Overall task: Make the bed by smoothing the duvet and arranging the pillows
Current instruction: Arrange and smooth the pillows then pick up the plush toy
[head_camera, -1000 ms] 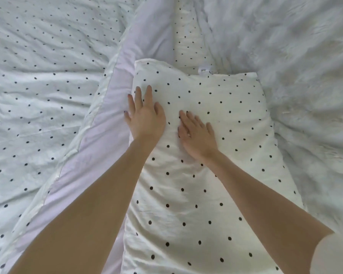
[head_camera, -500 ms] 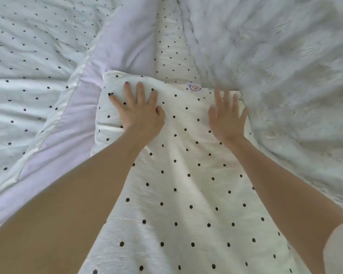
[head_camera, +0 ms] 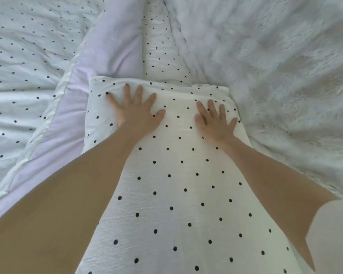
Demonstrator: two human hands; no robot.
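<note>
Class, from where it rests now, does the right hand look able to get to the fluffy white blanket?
Probably yes: the right hand lies flat on the dotted pillow beside the fluffy blanket, with nothing between them.

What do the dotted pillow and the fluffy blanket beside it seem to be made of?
Pillow: looks like matte woven cotton, with fine creases and printed black dots. Blanket: seems a plush faux fur or long-pile fleece, its tufted fibres lying in swirls.

Two hands [head_camera: 136, 113] [head_camera: 216, 121] (both flat), two dotted pillows [head_camera: 176, 184] [head_camera: 162, 52].
</note>
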